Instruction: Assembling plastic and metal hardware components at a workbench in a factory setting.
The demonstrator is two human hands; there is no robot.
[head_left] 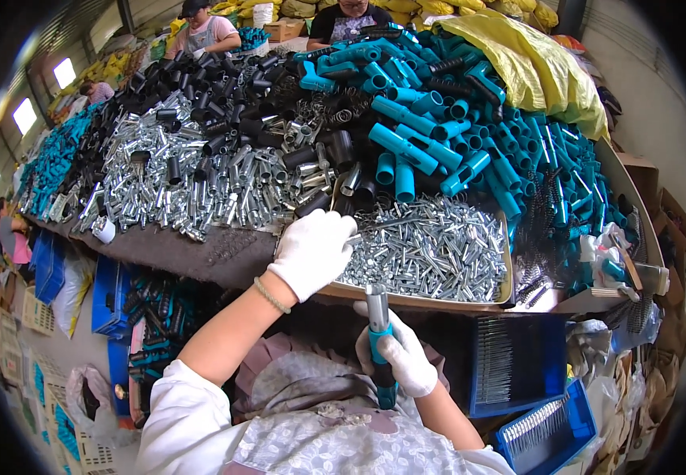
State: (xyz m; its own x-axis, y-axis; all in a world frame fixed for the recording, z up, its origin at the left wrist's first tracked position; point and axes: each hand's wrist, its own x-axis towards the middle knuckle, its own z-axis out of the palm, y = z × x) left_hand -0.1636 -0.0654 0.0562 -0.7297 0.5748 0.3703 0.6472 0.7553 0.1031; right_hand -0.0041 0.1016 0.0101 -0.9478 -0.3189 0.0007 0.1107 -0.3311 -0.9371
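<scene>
My right hand, in a white glove, grips a teal and black tool handle upright before my apron. A silver metal tube forms its upper end. My left hand, also gloved, is over the left edge of a shallow tray of small metal pins and tubes. Its fingers are curled together beside the small metal parts, and whatever they may hold is hidden. Close beyond those fingertips lie black sleeves and silver tubes.
Teal handle shells heap up at the right, under a yellow sack. Silver fittings and black sleeves cover the left. Blue bins with metal rods stand below right. Other people work across the table.
</scene>
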